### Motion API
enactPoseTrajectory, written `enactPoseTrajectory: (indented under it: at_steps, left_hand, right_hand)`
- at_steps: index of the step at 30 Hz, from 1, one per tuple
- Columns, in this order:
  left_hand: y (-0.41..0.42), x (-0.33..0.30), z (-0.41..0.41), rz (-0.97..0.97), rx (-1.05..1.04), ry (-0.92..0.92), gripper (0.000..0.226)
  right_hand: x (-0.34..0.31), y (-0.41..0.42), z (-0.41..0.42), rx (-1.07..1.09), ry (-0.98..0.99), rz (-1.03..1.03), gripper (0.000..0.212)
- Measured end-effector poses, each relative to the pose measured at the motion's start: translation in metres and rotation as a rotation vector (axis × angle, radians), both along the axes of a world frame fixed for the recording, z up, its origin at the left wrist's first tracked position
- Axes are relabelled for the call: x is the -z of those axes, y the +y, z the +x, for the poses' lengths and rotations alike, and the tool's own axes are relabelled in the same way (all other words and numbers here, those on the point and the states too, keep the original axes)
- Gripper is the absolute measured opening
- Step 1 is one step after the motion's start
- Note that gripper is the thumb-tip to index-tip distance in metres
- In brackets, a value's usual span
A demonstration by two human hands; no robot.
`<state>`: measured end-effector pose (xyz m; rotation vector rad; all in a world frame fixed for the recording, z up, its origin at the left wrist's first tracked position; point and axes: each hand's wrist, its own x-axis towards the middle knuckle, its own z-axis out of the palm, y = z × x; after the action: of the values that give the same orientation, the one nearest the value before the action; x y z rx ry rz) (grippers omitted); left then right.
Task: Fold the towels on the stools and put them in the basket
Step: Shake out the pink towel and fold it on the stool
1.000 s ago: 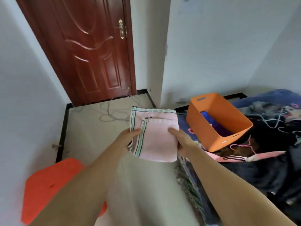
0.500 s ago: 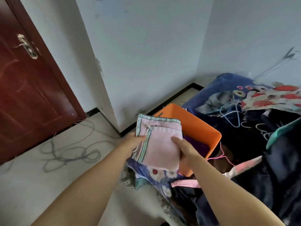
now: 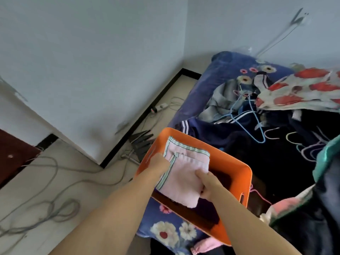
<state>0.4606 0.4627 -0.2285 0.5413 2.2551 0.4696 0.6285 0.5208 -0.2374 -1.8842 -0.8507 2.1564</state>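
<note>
Over the orange basket [image 3: 237,166], which sits on the bed's flowered blue cover [image 3: 165,230], both hands hold a folded pink towel [image 3: 184,173]. Left hand [image 3: 158,162] and right hand [image 3: 209,184] grip opposite edges, fingers clamped on the cloth. Dark purple fabric [image 3: 207,210] lies inside the basket beneath the towel.

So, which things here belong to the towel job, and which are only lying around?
Job:
folded pink towel, held by left hand and right hand
orange basket

Lying about:
clothes hangers
floor cables
power strip
flowered blanket
</note>
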Motion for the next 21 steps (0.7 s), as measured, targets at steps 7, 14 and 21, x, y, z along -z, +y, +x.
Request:
enactPoseTrajectory:
  at_steps: [7,14,21]
  left_hand:
    - [0.031,0.089,-0.03,-0.145,0.064,0.038,0.043]
    - [0.021,0.149,-0.025,-0.201,0.079,0.029,0.052]
    - [0.025,0.148,-0.022,-0.257,0.033,-0.019,0.071]
  right_hand:
    - [0.1,0.016,-0.047,0.065,-0.113,-0.039,0.036]
    - [0.165,0.007,-0.048,0.011,-0.239,-0.003,0.041]
    - [0.151,0.012,-0.046,-0.057,-0.288,-0.115,0.051]
